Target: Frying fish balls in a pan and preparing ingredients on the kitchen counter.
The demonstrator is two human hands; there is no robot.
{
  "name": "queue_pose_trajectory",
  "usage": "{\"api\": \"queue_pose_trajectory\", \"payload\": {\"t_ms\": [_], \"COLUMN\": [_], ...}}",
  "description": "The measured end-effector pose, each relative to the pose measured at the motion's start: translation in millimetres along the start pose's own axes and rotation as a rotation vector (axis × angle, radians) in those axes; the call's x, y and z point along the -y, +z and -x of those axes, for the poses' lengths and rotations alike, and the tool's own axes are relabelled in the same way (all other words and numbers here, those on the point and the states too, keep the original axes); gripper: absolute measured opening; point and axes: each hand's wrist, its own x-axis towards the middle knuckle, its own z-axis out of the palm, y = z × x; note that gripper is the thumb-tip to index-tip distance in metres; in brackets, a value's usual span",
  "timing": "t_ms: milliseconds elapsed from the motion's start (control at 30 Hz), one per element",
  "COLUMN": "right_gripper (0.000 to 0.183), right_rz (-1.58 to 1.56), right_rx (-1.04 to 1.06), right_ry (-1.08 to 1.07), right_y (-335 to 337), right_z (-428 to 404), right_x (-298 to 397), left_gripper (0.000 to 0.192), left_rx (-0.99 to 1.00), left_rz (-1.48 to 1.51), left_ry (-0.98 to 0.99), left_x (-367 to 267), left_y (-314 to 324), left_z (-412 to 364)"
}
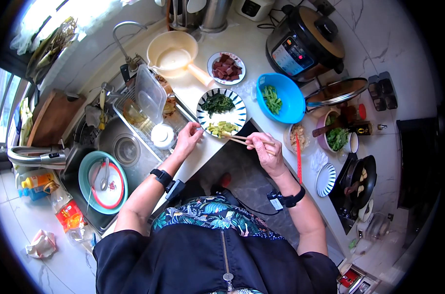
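My right hand [266,152] holds a pair of wooden chopsticks [241,139], their tips at the near edge of a striped plate [241,106]. On that plate lie chopped dark green leaves [218,104] at the far side and pale green chopped stems [222,128] at the near side. The chopstick tips meet the stems. My left hand [187,139] is at the plate's left rim, fingertips by the edge; whether it grips the rim is unclear. Behind stands a plate [210,70] of dark red-brown cubes [228,68]. To the right is a blue plastic basin [294,103] with cut greens [272,99].
A cream ladle-shaped scoop [173,51] and an electric pressure cooker [303,44] stand farther back. At left, the sink [108,139] holds a teal basin [83,176] with dishes. On the right are a small striped plate [326,180], bowls of ingredients and a wok [371,176].
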Motion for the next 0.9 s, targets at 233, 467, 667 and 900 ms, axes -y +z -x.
{"api": "queue_pose_trajectory", "payload": {"t_ms": [233, 467, 667, 900], "right_gripper": [0.023, 0.014, 0.012, 0.011], "right_rz": [-0.184, 0.149, 0.142, 0.088], "right_rx": [-0.101, -0.013, -0.089, -0.027], "right_ry": [0.051, -0.162, -0.196, -0.224], "right_y": [1, 33, 41, 56], "right_z": [-10, -38, -52, -49], "right_x": [-8, -32, -33, -23], "left_gripper": [0.023, 0.024, 0.023, 0.022], "left_rx": [-0.02, 0.026, 0.024, 0.023], "left_rz": [-0.025, 0.05, 0.067, 0.072], "left_ry": [0.003, -0.085, -0.135, -0.146], "left_x": [2, 0, 7, 12], "left_y": [-7, -24, -37, -39], "left_z": [5, 28, 42, 42]}}
